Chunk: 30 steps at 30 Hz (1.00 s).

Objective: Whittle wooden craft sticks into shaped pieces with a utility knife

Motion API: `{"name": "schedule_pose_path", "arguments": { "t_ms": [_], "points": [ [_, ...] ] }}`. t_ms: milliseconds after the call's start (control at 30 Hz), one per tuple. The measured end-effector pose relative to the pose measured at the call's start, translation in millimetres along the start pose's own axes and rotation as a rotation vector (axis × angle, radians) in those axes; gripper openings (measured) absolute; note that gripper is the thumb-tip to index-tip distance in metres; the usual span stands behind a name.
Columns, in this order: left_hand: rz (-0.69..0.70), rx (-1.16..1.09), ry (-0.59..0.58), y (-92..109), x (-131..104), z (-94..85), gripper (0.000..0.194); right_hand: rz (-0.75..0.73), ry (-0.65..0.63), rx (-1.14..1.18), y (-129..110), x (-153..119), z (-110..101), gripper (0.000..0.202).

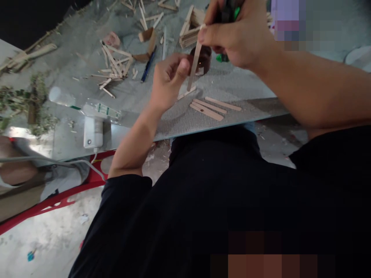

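Note:
My right hand (240, 38) pinches a flat wooden craft stick (194, 67) near its upper end, and the stick slants down toward the tabletop. A black and green tool (227, 15) is also in that hand; its kind is mostly hidden. Beside the stick, my left hand (171, 79) has loosely curled fingers and a raised thumb, with nothing visible in its grasp. Behind the stick sits a dark brown round object (204, 60), partly covered. Several loose craft sticks (207, 110) lie near the table's front edge, below the hands.
A stacked stick frame (191, 29) stands behind my hands. To the left are a stick pile (116, 61), a cardboard piece (147, 44), a blue pen (148, 63), a clear bottle (66, 98) and a white power adapter (93, 133). Another person's arm (17, 166) is at the far left.

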<state>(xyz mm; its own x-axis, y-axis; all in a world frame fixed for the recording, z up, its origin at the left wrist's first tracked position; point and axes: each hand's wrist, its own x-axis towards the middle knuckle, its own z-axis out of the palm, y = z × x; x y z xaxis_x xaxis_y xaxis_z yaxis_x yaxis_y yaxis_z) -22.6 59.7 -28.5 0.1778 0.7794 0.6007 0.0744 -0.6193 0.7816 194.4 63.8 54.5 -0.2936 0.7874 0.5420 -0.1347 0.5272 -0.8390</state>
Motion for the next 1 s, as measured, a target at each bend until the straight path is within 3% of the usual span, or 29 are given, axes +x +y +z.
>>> {"name": "schedule_pose_path", "arguments": {
  "t_ms": [67,167,267,300,333,367,500,567,667,1000],
  "points": [
    [-0.056,-0.109,-0.075,24,-6,10.7,0.051,0.031,0.022,0.048,-6,-3,5,0.028],
    [-0.145,-0.053,0.038,61,-15,18.7,0.041,0.058,0.014,0.071,-14,-8,13,0.043],
    [-0.103,0.027,0.178,84,-18,15.1,0.055,-0.009,-0.144,0.147,-22,-12,15,0.069],
    [-0.085,0.029,0.193,90,-18,12.7,0.058,0.065,-0.276,0.149,-26,-14,14,0.073],
    [-0.076,0.017,0.188,95,-19,10.6,0.058,0.083,-0.278,0.155,-32,-16,12,0.077],
    [-0.064,-0.010,0.188,99,-19,9.0,0.056,0.082,-0.266,0.112,-40,-18,9,0.078],
    [-0.025,-0.109,0.180,111,-23,9.9,0.043,0.113,-0.564,-0.110,-80,-28,-6,0.059],
    [-0.030,-0.124,0.195,112,-25,12.7,0.043,0.158,-0.627,-0.190,-95,-33,-11,0.053],
    [-0.076,-0.161,0.190,111,-28,14.5,0.043,0.138,-0.605,-0.252,-98,-41,-13,0.052],
    [-0.234,-0.213,0.112,99,-27,8.2,0.038,0.110,-0.325,-0.152,-58,-62,2,0.046]
  ]
}}
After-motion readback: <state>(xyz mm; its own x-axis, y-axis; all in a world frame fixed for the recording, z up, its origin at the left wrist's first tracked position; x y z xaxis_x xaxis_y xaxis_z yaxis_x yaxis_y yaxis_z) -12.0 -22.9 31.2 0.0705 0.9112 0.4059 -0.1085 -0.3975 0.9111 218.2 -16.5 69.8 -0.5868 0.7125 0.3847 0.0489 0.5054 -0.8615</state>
